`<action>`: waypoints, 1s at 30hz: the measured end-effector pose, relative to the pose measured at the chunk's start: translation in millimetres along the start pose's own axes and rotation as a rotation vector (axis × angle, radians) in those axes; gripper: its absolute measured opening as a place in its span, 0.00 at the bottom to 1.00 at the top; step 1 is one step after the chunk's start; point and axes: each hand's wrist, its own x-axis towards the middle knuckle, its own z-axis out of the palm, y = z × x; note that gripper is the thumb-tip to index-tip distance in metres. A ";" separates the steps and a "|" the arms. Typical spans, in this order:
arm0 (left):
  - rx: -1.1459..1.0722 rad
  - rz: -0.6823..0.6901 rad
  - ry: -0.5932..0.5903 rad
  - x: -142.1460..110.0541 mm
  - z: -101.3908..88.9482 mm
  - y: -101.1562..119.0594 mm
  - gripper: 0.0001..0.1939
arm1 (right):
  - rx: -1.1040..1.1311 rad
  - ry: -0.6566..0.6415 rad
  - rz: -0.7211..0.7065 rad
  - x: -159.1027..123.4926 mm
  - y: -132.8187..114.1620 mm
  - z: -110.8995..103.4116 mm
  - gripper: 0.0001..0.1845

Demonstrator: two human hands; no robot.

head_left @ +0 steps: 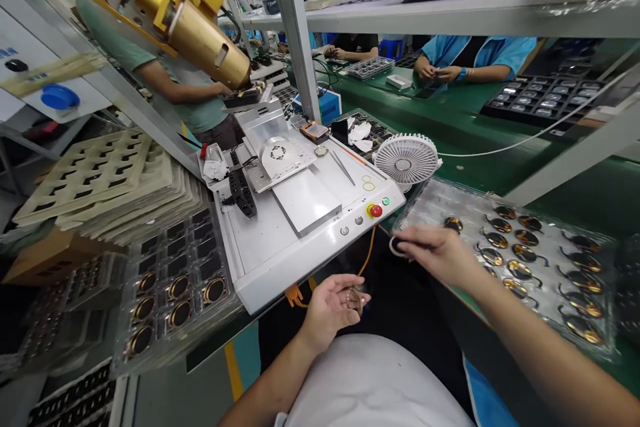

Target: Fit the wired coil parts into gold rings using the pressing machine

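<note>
Pinching pale ring in right hand, left hand cupped around small round part, fan nearby.

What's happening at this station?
The person's left hand holds a small round part, its details unclear. The right hand pinches a pale ring near the tray of round parts with dark tails. The white fan and tweezers sit on or beside the white machine.

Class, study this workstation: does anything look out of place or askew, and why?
The cream trays are stacked unevenly, their edges out of line. Crumpled white paper lies loose beyond the desk fan, looking like litter.
</note>
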 end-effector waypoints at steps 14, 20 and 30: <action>-0.003 0.051 -0.213 -8.1 3.9 15.9 0.53 | 0.289 -0.003 -0.177 -12.7 -56.3 59.4 0.14; -0.043 0.027 -0.118 -6.6 -3.3 11.5 0.52 | 0.185 -0.086 -0.343 -6.9 -65.6 61.2 0.14; 0.032 0.116 -0.009 -7.8 -12.3 24.9 0.54 | 0.244 0.058 0.295 119.4 -65.9 72.2 0.08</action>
